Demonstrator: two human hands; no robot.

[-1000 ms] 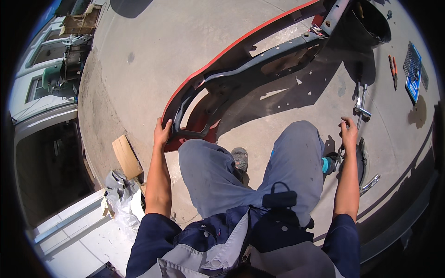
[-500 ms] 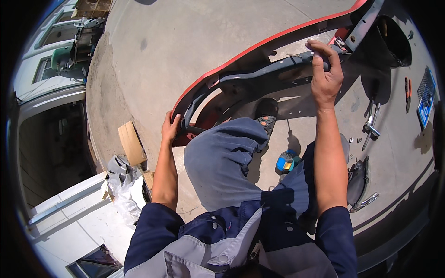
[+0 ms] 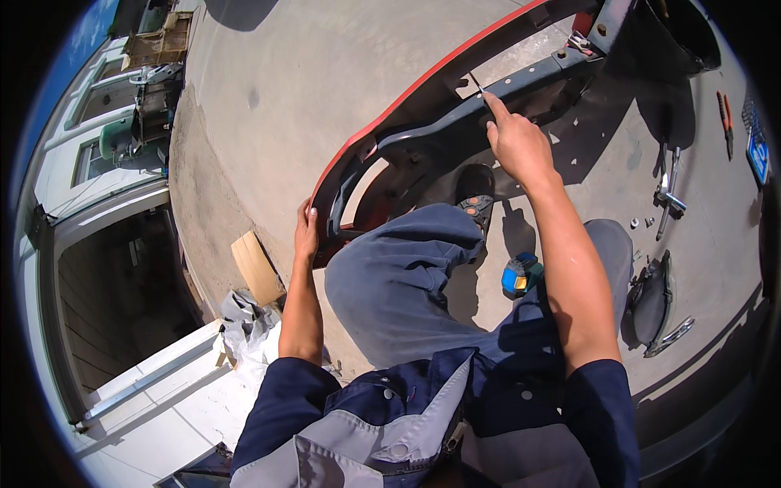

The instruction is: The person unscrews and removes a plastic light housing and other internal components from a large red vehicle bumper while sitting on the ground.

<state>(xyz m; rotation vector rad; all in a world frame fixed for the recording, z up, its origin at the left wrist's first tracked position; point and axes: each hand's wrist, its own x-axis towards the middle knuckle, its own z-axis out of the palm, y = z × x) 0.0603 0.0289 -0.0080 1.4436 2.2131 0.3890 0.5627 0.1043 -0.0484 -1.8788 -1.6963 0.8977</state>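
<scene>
A long curved red car bumper (image 3: 425, 80), dark on its inner side, stands across the ground in front of my knee. A dark metal beam (image 3: 443, 121) runs along its inside. My left hand (image 3: 306, 233) grips the bumper's near left end, thumb over the edge. Above the beam, my right hand (image 3: 523, 148) is closed round a tool with a thin metal shaft, seemingly a screwdriver (image 3: 475, 80). Its index finger lies along the shaft, and the palm hides the handle. The shaft points into the gap between beam and red shell; whether the tip touches anything, I cannot tell.
A black bucket (image 3: 687, 41) stands at the far right. Orange-handled pliers (image 3: 725, 122), a ratchet wrench (image 3: 669, 195), a blue plate (image 3: 757, 154) and small fasteners (image 3: 635, 223) lie on the right. A blue power tool (image 3: 518, 275) sits by my leg. Left are a wooden board (image 3: 258, 267) and plastic sheeting (image 3: 250, 321).
My right hand has moved left along the beam and turned over, bringing the tool's shaft to the gap by the red shell. My left hand keeps its grip. The view has shifted slightly.
</scene>
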